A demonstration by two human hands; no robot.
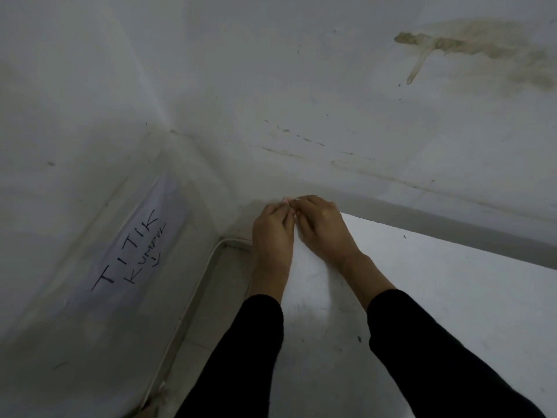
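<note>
Black-sleeved arms point(241, 342) outstretched, left hand point(272, 236) and right hand point(321, 229) touching, both grips pinched on a small pale bit point(285, 200)

A bare back-room corner, workplace more than home: scuffed, stained white walls point(331, 86), a handwritten "TITIK KUMPUL" paper sign point(132, 245), a white table point(452, 282), a floor-edge cable duct point(193, 297)

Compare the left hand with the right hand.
The left hand sits at the white table's left edge; the right hand is over the table. The left forearm rises nearly straight; the right slants in from the lower right. Both wear black sleeves and, fingers curled, seem to pinch a small pale piece.
</note>
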